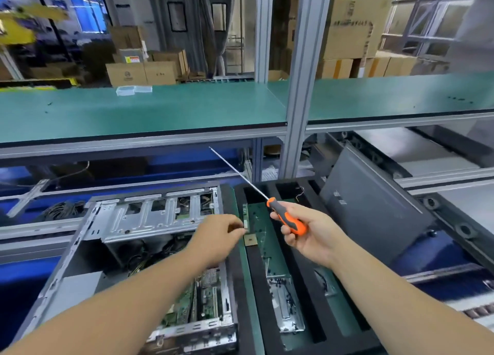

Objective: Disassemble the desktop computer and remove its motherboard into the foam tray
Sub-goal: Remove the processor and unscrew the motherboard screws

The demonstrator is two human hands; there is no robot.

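Observation:
The open desktop case (112, 221) lies on its side at lower left, with the green motherboard (203, 298) still inside near its front right corner. To its right lies the black foam tray (243, 274), its slots holding a green board and metal parts. My left hand (222, 234) hovers over the case's right edge, fingertips pinching something very small, too small to identify. My right hand (302, 231) grips the orange and black handle of a long screwdriver (287, 217) above the tray, its shaft pointing up and to the left.
A grey side panel (369, 202) leans to the right of the tray. A green shelf (160, 111) on aluminium posts (302, 87) runs above the bench, with small clear boxes (133, 90) on it. Black cables (61, 210) lie behind the case.

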